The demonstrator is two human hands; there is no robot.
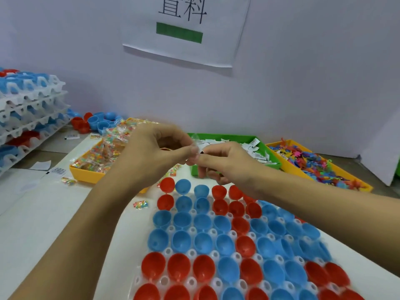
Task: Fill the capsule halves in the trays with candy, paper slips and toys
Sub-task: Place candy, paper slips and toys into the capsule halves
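Capsule halves point(225, 243): look empty in the tray
Hands: left hand point(155, 152) and right hand point(225, 163) pinch one small paper slip point(198, 148) together
Risk: slip may flutter aside; nothing steadies it

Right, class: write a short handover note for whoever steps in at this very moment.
Left hand and right hand: both pinch a small clear packet above the tray.
Supplies behind the tray: candy bin left, slips bin middle, toys bin right.
Done: nothing seen in the capsule halves.
Left: fill every half with candy, a slip and a toy.
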